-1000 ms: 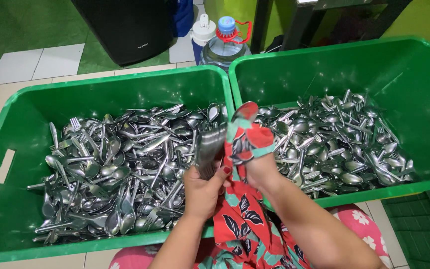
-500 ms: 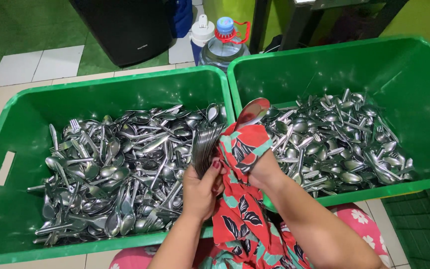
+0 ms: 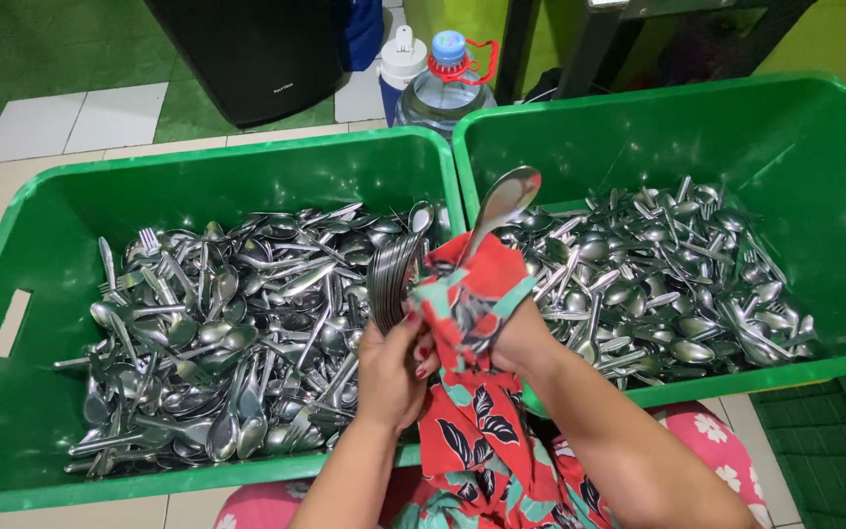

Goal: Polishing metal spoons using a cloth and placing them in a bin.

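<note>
Head view | right hand half hidden by cloth | spoon handle wrapped

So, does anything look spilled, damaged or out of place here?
Nothing stands out. Cutlery stays inside both bins. The right hand wipes a spoon with the cloth; the left hand holds a stack of spoons.

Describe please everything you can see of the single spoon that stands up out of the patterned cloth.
The spoon looks like polished, silver-coloured metal. Its oval bowl points up and a little right, catching light, above the gap between the two green crates. Only the bowl and the upper handle show. The lower handle is wrapped in the red and teal floral cloth, gripped by the right hand. The left hand holds a stack of other cutlery beside it.
</note>
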